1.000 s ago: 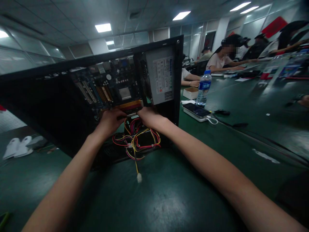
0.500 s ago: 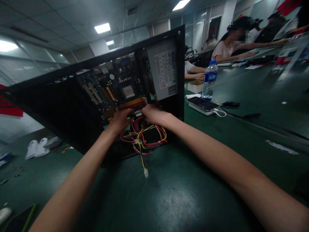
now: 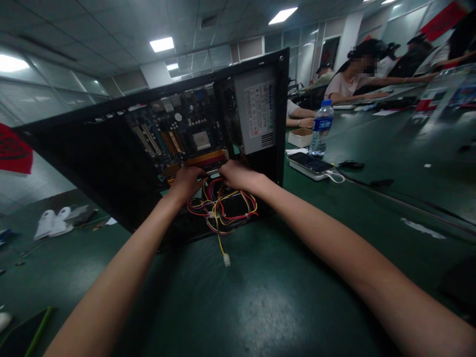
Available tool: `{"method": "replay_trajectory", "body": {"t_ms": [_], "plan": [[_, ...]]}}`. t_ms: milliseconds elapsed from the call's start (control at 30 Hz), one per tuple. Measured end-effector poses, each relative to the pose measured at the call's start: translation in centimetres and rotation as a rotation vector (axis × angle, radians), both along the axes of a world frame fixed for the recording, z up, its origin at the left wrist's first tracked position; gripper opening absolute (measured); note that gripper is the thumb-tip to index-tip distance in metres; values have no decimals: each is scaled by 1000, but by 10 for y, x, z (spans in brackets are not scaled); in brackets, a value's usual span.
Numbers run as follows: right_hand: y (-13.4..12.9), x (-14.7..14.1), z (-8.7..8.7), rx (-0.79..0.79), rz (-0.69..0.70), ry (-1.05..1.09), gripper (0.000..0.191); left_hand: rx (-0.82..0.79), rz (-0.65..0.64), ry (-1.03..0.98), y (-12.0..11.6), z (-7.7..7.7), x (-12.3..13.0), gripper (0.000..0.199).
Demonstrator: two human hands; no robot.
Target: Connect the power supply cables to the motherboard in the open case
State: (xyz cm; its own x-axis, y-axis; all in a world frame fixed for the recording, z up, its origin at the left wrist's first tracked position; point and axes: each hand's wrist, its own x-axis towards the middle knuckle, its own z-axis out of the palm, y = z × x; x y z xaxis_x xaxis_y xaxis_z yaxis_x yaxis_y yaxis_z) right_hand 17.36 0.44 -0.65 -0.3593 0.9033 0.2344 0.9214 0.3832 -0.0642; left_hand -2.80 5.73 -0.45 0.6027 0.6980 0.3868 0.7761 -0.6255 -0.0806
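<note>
An open black computer case [image 3: 92, 158] stands upright on the green table [image 3: 208, 292], its inside facing me. My left hand [image 3: 188, 182] and my right hand [image 3: 236, 173] are side by side at the lower edge of the motherboard [image 3: 186, 124], below the orange and red memory slots [image 3: 206, 157]. Both have curled fingers; the fingertips and anything between them are hidden. Under the hands lies a bundle of red and yellow cables [image 3: 223, 213], with a white connector [image 3: 226, 260] dangling in front. The silver power supply [image 3: 258, 109] is at upper right.
To the right are a water bottle [image 3: 322, 128], a phone [image 3: 311, 161] on a white box with a white cable, a small open box [image 3: 300, 137] and black cables. White objects [image 3: 54, 221] lie at the left. A person [image 3: 344, 84] sits across the table at the right.
The view has shifted slightly, so the surroundings sit a little differently in the frame. Both hands remain at the same place on the motherboard's lower edge.
</note>
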Motion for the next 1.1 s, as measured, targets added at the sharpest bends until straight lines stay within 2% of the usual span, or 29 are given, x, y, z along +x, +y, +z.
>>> {"method": "replay_trajectory", "body": {"t_ms": [1100], "plan": [[1, 0, 1, 0, 30, -19, 26, -7, 44, 36, -8, 3, 3, 27]]}}
